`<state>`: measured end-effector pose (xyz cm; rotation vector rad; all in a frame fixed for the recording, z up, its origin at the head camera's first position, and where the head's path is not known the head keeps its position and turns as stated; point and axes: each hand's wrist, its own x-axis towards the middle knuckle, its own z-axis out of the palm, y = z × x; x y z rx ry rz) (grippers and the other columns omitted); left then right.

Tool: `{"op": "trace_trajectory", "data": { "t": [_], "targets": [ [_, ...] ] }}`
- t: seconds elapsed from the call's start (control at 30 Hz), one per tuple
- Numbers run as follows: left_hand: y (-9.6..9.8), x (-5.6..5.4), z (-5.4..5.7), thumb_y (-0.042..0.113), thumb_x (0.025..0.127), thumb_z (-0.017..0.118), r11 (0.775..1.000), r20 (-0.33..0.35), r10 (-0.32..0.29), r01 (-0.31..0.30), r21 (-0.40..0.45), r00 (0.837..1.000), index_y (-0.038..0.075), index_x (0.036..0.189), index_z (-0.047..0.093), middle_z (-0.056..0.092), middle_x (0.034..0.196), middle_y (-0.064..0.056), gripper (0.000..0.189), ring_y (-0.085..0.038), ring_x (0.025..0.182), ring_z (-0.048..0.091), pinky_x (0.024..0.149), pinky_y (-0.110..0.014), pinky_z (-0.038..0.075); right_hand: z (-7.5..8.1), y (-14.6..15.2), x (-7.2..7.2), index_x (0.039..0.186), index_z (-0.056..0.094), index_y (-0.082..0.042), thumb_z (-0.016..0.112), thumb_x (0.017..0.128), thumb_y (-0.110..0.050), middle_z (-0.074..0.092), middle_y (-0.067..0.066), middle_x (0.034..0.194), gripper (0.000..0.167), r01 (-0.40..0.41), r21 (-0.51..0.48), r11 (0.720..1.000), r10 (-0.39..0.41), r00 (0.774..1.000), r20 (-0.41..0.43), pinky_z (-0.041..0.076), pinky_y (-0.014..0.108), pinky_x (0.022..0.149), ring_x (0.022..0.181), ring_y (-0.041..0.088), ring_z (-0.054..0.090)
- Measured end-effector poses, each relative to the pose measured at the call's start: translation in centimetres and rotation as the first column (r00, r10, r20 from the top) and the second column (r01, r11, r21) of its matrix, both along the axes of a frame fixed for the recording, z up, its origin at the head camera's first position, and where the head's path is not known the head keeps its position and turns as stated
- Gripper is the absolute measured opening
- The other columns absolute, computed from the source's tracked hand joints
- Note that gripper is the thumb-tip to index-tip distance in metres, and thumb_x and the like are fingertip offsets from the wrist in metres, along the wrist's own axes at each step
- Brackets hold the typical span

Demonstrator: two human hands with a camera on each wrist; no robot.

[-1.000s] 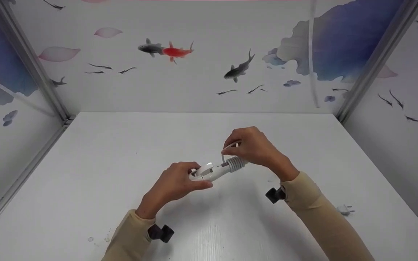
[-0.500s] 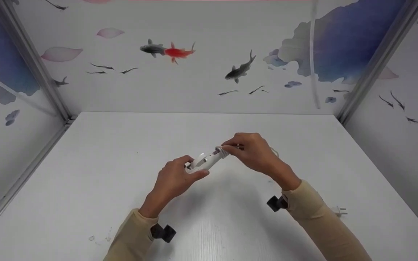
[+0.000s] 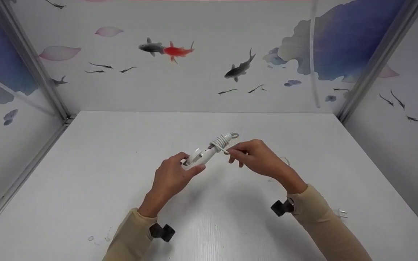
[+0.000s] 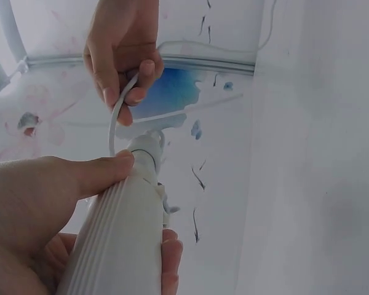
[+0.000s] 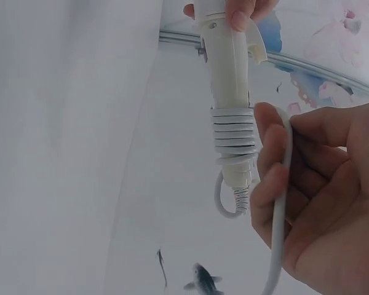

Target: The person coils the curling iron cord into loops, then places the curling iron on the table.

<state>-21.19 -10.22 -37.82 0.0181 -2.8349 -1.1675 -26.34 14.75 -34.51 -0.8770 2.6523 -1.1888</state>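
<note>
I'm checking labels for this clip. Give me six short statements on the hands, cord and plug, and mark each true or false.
1. The left hand grips the tool. True.
2. The right hand holds the cord. True.
3. The cord hangs loose, with no turns around the tool. False: several turns wrap the tool.
4. The plug lies on the table, its prongs exposed. True.
5. Both hands hold the plug. False: neither hand touches it.
6. The tool is black. False: it is white.
</note>
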Motion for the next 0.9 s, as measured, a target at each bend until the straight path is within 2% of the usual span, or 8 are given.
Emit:
{"op": "trace_trajectory", "data": {
  "t": [0.17,0.4,0.53,0.7,0.8,0.9],
  "targets": [
    [-0.2,0.0,0.2,0.048,0.086,0.075,1.000,-0.013,0.012,-0.012,0.019,1.000,0.007,0.126,0.064,0.072,0.109,-0.013,0.058,-0.021,0.081,0.063,0.063,-0.032,0.051,-0.8,0.5,-0.8,0.111,0.074,-0.007,0.057,0.103,-0.025,0.075,0.011,0.093,0.027,-0.068,-0.016,0.998,0.070,0.984,0.166,0.056,0.029,0.072,0.076,0.017,0.068],
    [-0.3,0.0,0.4,0.046,0.086,0.075,0.998,-0.029,-0.015,0.017,0.059,0.999,0.007,0.125,0.065,0.072,0.108,-0.012,0.056,-0.021,0.082,0.063,0.064,-0.031,0.050,-2.2,1.0,-1.9,0.111,0.074,-0.004,0.057,0.103,-0.027,0.075,0.014,0.095,0.030,-0.133,-0.054,0.990,0.143,0.944,0.298,0.055,0.026,0.074,0.078,0.015,0.069],
    [-0.4,-0.1,0.5,0.045,0.087,0.074,0.995,-0.029,-0.045,0.047,0.083,0.999,0.008,0.124,0.065,0.072,0.107,-0.011,0.053,-0.020,0.082,0.062,0.064,-0.030,0.049,-3.0,1.1,-2.4,0.110,0.074,-0.002,0.058,0.103,-0.026,0.076,0.010,0.093,0.030,-0.137,-0.074,0.988,0.155,0.918,0.364,0.057,0.027,0.076,0.079,0.014,0.069],
    [-0.6,-0.1,0.6,0.044,0.087,0.074,0.991,-0.039,-0.087,0.090,0.103,0.995,0.010,0.121,0.067,0.072,0.107,-0.010,0.048,-0.020,0.083,0.062,0.066,-0.030,0.049,-3.8,0.8,-2.8,0.107,0.073,0.001,0.055,0.104,-0.026,0.071,0.003,0.086,0.033,-0.101,-0.018,0.995,0.100,0.921,0.376,0.055,0.029,0.073,0.077,0.014,0.066],
    [-0.8,-0.2,0.7,0.044,0.087,0.074,0.986,-0.039,-0.111,0.115,0.123,0.993,0.011,0.120,0.067,0.071,0.110,-0.010,0.047,-0.021,0.085,0.063,0.068,-0.031,0.051,-4.1,0.6,-3.1,0.104,0.073,0.002,0.055,0.103,-0.034,0.066,0.001,0.080,0.040,-0.039,0.058,0.998,0.016,0.938,0.347,0.052,0.030,0.068,0.071,0.014,0.061],
    [-0.9,-0.1,0.8,0.044,0.088,0.074,0.981,-0.038,-0.128,0.132,0.140,0.991,0.012,0.120,0.067,0.070,0.112,-0.010,0.046,-0.022,0.088,0.063,0.070,-0.032,0.052,-4.2,0.5,-3.6,0.098,0.074,-0.001,0.057,0.099,-0.048,0.064,0.000,0.076,0.050,0.050,0.153,0.987,-0.095,0.949,0.301,0.048,0.029,0.062,0.065,0.014,0.055]
  ]
}}
